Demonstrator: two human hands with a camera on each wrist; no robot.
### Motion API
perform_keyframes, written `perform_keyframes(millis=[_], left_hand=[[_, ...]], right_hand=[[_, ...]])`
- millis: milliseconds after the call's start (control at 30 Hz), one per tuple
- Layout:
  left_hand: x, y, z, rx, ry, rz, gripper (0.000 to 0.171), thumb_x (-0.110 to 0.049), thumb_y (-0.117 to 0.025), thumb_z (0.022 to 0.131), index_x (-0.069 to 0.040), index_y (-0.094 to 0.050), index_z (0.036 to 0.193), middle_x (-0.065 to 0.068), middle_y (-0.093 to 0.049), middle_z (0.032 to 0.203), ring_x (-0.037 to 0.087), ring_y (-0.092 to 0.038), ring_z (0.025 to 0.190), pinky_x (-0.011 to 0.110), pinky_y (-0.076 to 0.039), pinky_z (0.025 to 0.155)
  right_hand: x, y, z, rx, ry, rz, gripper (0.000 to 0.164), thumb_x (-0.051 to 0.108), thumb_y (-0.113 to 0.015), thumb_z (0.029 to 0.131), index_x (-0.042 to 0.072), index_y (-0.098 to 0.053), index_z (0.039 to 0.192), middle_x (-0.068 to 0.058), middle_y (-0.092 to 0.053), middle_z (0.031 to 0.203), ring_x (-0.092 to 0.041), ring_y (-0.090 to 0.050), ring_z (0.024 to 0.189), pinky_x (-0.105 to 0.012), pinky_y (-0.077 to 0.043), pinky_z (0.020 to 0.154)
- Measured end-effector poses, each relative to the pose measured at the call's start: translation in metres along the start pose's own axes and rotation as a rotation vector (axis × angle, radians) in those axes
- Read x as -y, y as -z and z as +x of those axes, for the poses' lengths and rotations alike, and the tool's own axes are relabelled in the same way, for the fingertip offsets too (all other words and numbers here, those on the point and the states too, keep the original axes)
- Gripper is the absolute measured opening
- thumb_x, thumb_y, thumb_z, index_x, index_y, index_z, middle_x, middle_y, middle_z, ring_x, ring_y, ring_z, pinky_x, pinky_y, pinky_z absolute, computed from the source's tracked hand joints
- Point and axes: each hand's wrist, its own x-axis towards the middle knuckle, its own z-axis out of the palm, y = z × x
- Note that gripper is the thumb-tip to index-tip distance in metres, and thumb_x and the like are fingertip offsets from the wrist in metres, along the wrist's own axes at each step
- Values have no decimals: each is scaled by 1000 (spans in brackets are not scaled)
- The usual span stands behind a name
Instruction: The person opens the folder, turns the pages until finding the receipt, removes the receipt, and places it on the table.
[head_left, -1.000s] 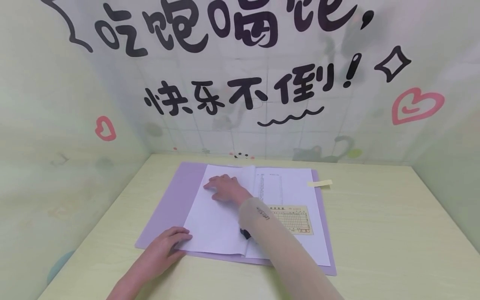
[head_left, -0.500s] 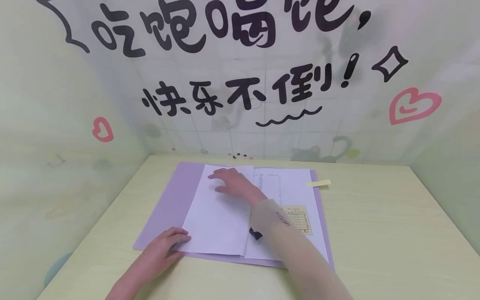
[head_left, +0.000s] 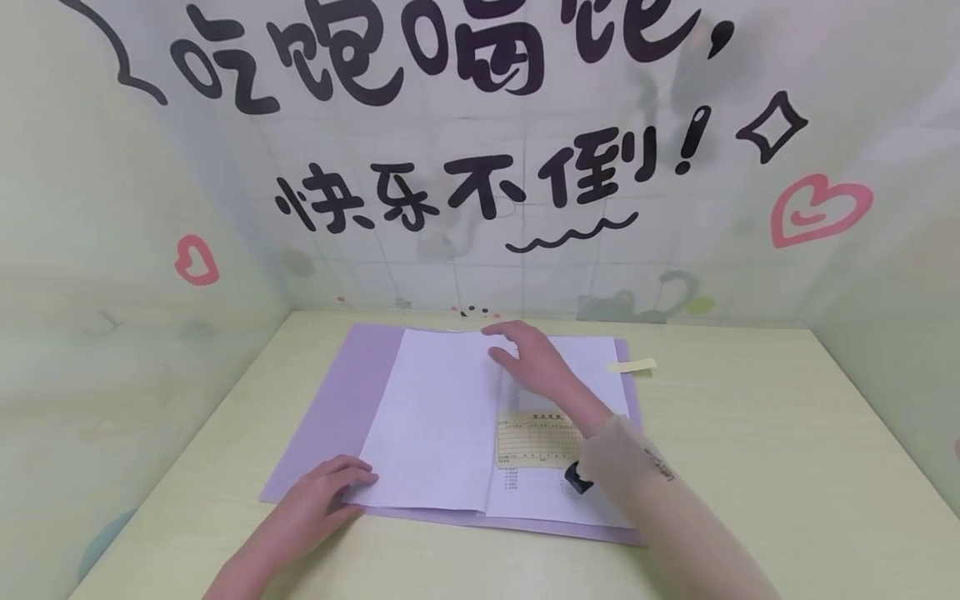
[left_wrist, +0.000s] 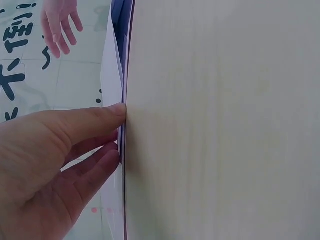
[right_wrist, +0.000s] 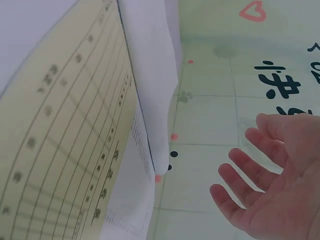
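A purple folder (head_left: 326, 400) lies spread on the table, with a blank white page (head_left: 431, 417) turned to its left side. On the right side is a printed white sheet (head_left: 585, 358), and over it lies a yellowish ruled form slip (head_left: 528, 437), partly hidden by the right arm in the head view. My left hand (head_left: 322, 496) rests its fingertips on the blank page's lower left corner, thumb at the folder's near edge (left_wrist: 125, 165). Near the top of the fold, my right hand (head_left: 534, 358) hovers with loosely spread fingers; the right wrist view shows nothing in it.
A pale yellow sticky tab (head_left: 633, 365) juts out past the folder's right edge. Behind the wooden table (head_left: 750, 467) stands a wall sheet (head_left: 420, 275) with large black writing and pink hearts. Similar sheets close off both sides.
My right hand has moved right, from over the blank page to the fold, uncovering more of the form slip's left part. The left hand stays at the page's corner.
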Motion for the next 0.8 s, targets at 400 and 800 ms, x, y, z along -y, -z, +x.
perform_keyframes(millis=[400,800], left_hand=[[1,-2,-2,0,11,12,41,-3,-86,66,-14,-73,103,-3,-68,110,22,-67,99,34,-59,85],[-1,-1,1,-1,4,7,40,-3,-86,64,-13,-74,101,-3,-69,108,22,-68,98,33,-60,85]], right_hand=[[-35,17,-50,-125,-7,76,34,19,-58,100,15,-58,134,-6,-59,138,-28,-59,121,-46,-52,100],[-69,22,-92,-187,-83,131,38,12,-65,94,10,-58,131,-13,-61,133,-31,-59,116,-46,-54,94]])
